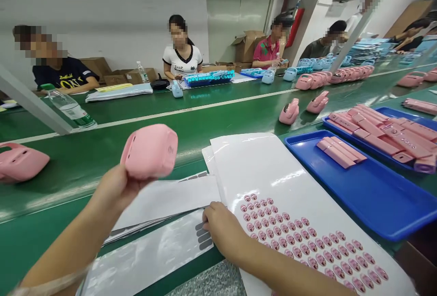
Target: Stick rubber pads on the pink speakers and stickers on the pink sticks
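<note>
My left hand (118, 189) is closed around the lower edge of a pink plastic housing with a handle (152, 150), raised above the work surface. Small dark slots and a patch of fine holes show on the housing. Lower down, my right hand (221, 227) has its fingers drawn together at the end of a glossy white sticker strip (143, 259). Its fingertips pinch at the grey rounded stickers (205, 242) there, partly covering them. Under my right forearm lies a large white sheet (252, 159) with rows of round pink stickers (290, 240). More sticker strips (167, 200) are stacked behind.
Blue trays (341, 200) on the right hold long pink parts (341, 150). Pink housings stand along the green belt (218, 118), one at far left (22, 161). A bottle (70, 107) stands by a slanted white post (34, 98). Several co-workers sit opposite with light-blue housings.
</note>
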Demonstrator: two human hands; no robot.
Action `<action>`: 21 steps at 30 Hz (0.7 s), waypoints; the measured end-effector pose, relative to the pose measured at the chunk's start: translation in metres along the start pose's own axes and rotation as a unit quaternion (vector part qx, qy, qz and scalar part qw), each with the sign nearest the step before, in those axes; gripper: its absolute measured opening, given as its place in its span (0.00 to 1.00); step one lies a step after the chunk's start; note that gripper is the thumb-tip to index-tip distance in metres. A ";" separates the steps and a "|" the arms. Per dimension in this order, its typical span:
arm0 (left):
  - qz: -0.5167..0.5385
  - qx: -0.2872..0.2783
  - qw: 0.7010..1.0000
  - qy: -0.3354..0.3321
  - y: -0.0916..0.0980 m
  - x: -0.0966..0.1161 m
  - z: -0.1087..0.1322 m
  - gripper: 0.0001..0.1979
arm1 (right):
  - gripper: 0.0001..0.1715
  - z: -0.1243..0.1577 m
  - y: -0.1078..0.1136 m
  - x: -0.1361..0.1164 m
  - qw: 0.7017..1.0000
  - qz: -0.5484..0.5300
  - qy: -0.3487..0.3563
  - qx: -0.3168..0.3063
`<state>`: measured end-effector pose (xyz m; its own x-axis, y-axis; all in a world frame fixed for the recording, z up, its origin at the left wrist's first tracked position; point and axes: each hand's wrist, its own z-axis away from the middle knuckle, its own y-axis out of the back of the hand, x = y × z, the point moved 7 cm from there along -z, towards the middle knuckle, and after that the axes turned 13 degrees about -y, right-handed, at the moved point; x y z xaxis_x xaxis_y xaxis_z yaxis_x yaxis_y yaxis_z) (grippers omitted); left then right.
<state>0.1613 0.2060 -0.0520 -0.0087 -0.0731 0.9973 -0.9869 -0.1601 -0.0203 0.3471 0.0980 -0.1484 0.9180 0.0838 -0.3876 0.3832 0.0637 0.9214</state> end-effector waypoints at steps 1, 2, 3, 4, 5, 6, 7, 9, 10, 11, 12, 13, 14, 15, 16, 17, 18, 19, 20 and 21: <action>0.013 0.011 0.999 0.037 0.007 -0.011 0.026 0.21 | 0.06 -0.001 0.002 -0.002 1.000 0.010 0.001 -0.004; 0.033 0.025 0.996 0.073 0.013 -0.023 0.052 0.21 | 0.07 0.000 0.005 -0.004 1.000 0.021 0.006 -0.005; 0.093 0.065 0.985 0.127 0.018 -0.040 0.078 0.18 | 0.09 0.001 0.007 -0.007 0.999 0.033 0.017 -0.005; 0.148 0.083 0.971 0.169 0.019 -0.056 0.101 0.14 | 0.10 0.004 0.009 -0.011 0.998 0.044 0.033 -0.002; 0.188 0.086 0.959 0.195 0.015 -0.069 0.119 0.10 | 0.11 0.008 0.011 -0.015 0.997 0.054 0.051 0.002; 0.216 0.098 0.950 0.203 0.013 -0.080 0.132 0.06 | 0.12 0.013 0.013 -0.019 0.996 0.063 0.068 0.008; 0.237 0.106 0.942 0.214 0.009 -0.091 0.142 0.03 | 0.12 0.017 0.015 -0.022 0.994 0.069 0.086 0.013; 0.266 0.123 0.929 0.225 0.001 -0.104 0.150 0.04 | 0.14 0.024 0.016 -0.026 0.990 0.072 0.120 0.018; 0.278 0.129 0.923 0.231 -0.003 -0.109 0.150 0.06 | 0.15 0.026 0.016 -0.026 0.988 0.068 0.139 0.015; 0.292 0.133 0.918 0.232 -0.006 -0.111 0.149 0.09 | 0.16 0.028 0.016 -0.027 0.985 0.061 0.159 0.008; 0.306 0.138 0.915 0.225 -0.008 -0.111 0.146 0.10 | 0.16 0.030 0.017 -0.026 0.983 0.049 0.179 -0.002; 0.320 0.140 0.911 0.220 -0.009 -0.110 0.144 0.11 | 0.16 0.031 0.018 -0.025 0.980 0.035 0.194 -0.012; 0.334 0.146 0.906 0.216 -0.008 -0.109 0.142 0.11 | 0.16 0.032 0.021 -0.023 0.979 0.017 0.200 -0.019; 0.345 0.152 0.902 0.212 -0.007 -0.108 0.142 0.11 | 0.15 0.033 0.025 -0.019 0.981 -0.004 0.195 -0.022; 0.351 0.155 0.899 0.208 -0.006 -0.107 0.142 0.11 | 0.13 0.033 0.031 -0.014 0.983 -0.027 0.178 -0.022; 0.355 0.153 0.899 0.205 -0.004 -0.105 0.143 0.11 | 0.11 0.032 0.037 -0.007 0.987 -0.052 0.149 -0.017; 0.354 0.145 0.901 0.203 -0.003 -0.103 0.145 0.12 | 0.10 0.031 0.043 -0.001 0.990 -0.077 0.114 -0.011; 0.352 0.133 0.904 0.203 -0.003 -0.102 0.146 0.12 | 0.08 0.030 0.048 0.006 0.992 -0.102 0.078 -0.005; 0.349 0.117 0.907 0.203 -0.003 -0.101 0.148 0.11 | 0.08 0.029 0.052 0.011 0.991 -0.125 0.045 -0.003; 0.348 0.101 0.909 0.207 -0.004 -0.100 0.150 0.10 | 0.07 0.028 0.055 0.014 0.989 -0.144 0.019 -0.002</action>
<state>0.1901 0.0663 -0.1621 -0.7212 0.1432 0.6778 -0.6689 -0.3981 -0.6277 0.3838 0.0750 -0.1026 0.7658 0.0991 -0.6354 0.6283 0.0950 0.7721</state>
